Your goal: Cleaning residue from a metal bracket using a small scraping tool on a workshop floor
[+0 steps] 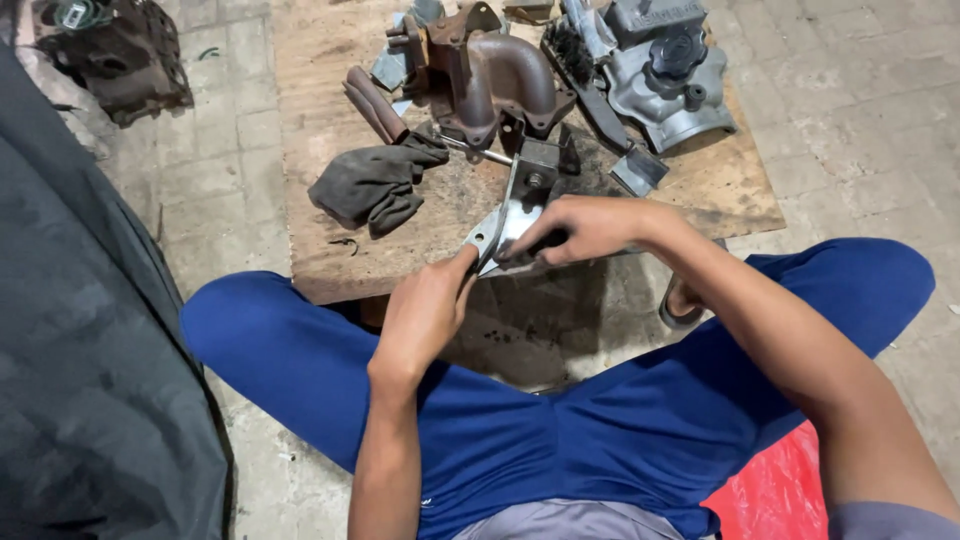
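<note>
Both hands on a bent grey metal bracket (518, 205) at the near edge of the wooden board (330, 120) on the paved floor. Left hand (425, 310) pinching its lower tip; right hand (580, 228), grip pressed together, covering its middle. Just behind: rusty pipe elbow (500, 75), dark rag (375, 185), wire brush (585, 70), grey cast housing (665, 80). Black tarp (80, 330) at left.
</note>
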